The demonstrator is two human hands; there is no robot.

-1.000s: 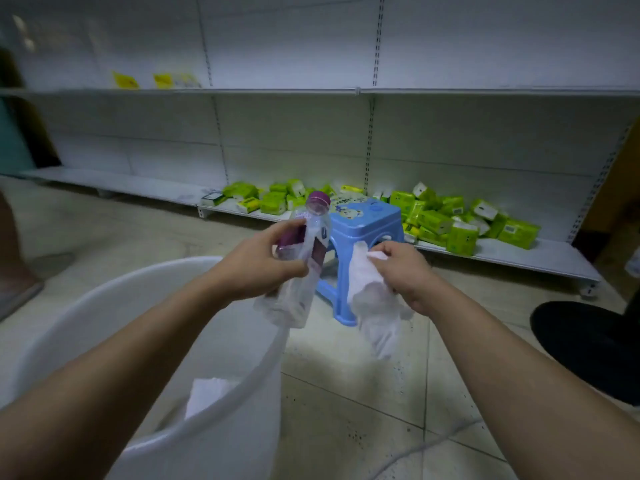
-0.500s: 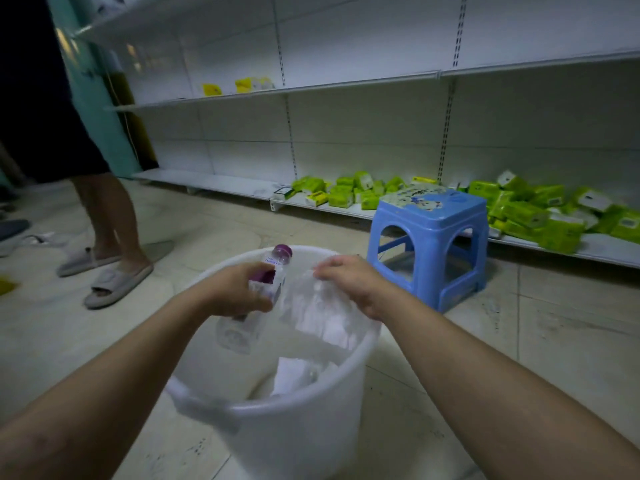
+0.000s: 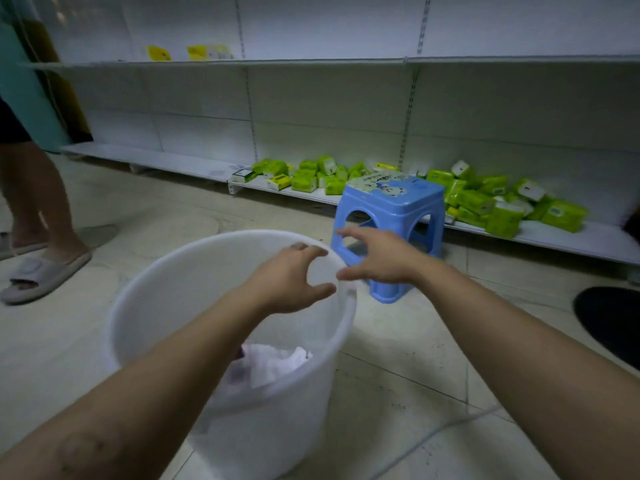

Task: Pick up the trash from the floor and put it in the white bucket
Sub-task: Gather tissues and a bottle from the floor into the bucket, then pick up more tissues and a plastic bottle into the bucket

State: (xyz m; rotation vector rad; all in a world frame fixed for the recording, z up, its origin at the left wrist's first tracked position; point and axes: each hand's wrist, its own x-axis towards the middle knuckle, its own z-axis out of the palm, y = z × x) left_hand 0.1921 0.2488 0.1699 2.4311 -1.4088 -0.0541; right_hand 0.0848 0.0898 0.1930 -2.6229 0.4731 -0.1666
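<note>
White shelving [image 3: 346,109] along back wall, green packs [image 3: 498,206] heaped on lowest shelf; tiled floor [image 3: 415,358] in front, blue stool [image 3: 391,216] beside white bucket [image 3: 145,306]. Inside bucket: crumpled white trash [image 3: 273,365] at bottom. Above rim: left hand [image 3: 294,278] spread, empty; right hand [image 3: 377,258] spread, empty, at far rim.

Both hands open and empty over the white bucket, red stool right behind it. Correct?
Not quite: the stool is blue, not red, per the head view. The rest holds: left hand and right hand open and empty over the white bucket.
</note>
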